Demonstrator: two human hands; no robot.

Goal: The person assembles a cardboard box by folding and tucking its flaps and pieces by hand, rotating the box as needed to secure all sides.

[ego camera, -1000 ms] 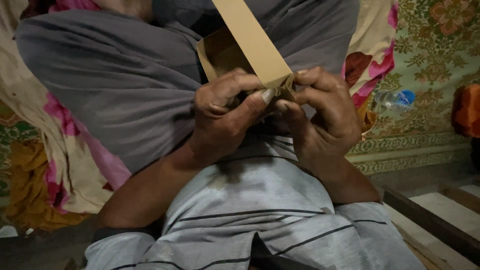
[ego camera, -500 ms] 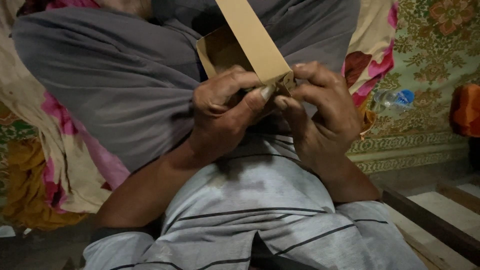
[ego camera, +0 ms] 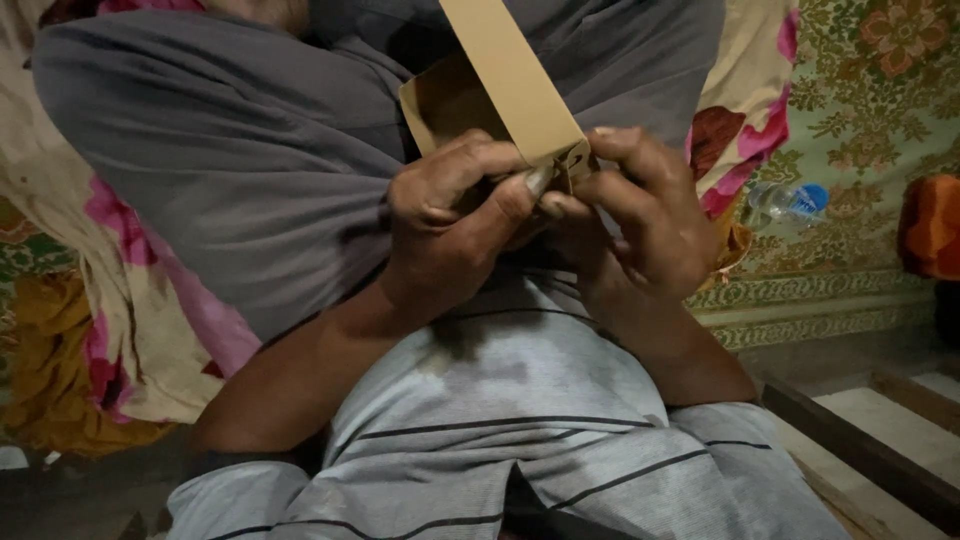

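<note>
While left hand [ego camera: 450,225] curls, right hand [ego camera: 640,215] seemingly pinches cardboard box [ego camera: 515,85].

Under me lies a green patterned carpet [ego camera: 860,110]; on it to my right rest a clear plastic bottle [ego camera: 787,201] and, near the edge, an orange bundle [ego camera: 930,228].

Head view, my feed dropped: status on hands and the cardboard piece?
Left hand and right hand both pinching the folded end of the tan cardboard strip. Strip held above the grey-clothed lap. Nothing blocking.
</note>
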